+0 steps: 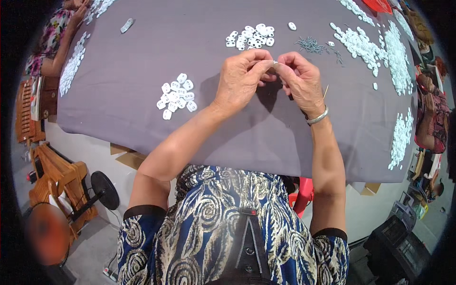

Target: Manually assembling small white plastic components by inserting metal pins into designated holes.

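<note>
Over the middle of the grey-covered table, my left hand (241, 80) and my right hand (301, 81) meet with thumbs and fingertips pinched together. Between them shows a sliver of a small white piece (274, 62), mostly hidden by the fingers. A thin yellowish stick (326, 90) pokes out beside my right wrist, which wears a bracelet (318, 117). Just beyond my hands lies a cluster of white plastic pieces with dark holes (250, 37). Small dark grey screws (311, 45) are heaped to its right. Nearer, left of my left forearm, sits another group of white pieces (175, 96).
Large heaps of white pieces spread along the right side (396, 61) and left edge (73, 64) of the table (118, 109). One lone piece (291, 26) lies near the screws. Other people sit at both sides. A black fan (105, 190) and wooden chair (57, 175) stand at left.
</note>
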{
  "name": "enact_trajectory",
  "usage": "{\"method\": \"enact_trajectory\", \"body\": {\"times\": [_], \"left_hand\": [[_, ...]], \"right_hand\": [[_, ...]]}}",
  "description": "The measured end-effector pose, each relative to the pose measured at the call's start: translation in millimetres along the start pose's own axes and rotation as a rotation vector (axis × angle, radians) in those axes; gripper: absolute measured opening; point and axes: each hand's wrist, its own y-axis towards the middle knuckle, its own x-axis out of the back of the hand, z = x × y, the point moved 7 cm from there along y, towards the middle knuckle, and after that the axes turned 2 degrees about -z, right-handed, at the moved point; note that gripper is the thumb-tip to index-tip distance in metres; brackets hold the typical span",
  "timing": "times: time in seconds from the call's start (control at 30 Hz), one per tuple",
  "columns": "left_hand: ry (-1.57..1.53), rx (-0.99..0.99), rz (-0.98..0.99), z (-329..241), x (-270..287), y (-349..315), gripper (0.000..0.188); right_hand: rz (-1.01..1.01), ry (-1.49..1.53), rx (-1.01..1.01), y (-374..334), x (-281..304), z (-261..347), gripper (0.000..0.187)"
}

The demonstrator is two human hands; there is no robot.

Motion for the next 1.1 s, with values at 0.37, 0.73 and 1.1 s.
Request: {"method": "enact_trajectory", "body": {"times": [0.37,0.73,1.1], "left_hand": [[0.03,-0.172,0.058,-2,4,1,0.012],[0.024,-0.07,0.092,-5,5,-1,0.02],[0.034,-0.11,0.09,4,-4,-2,0.022]], "right_hand": [[0.068,0.007,-0.071,-1,-1,-1,0.011],[0.002,0.143,-0.118,4,14,-7,0.009],[0.05,0.131,-0.125,3,11,-9,0.013]]}}
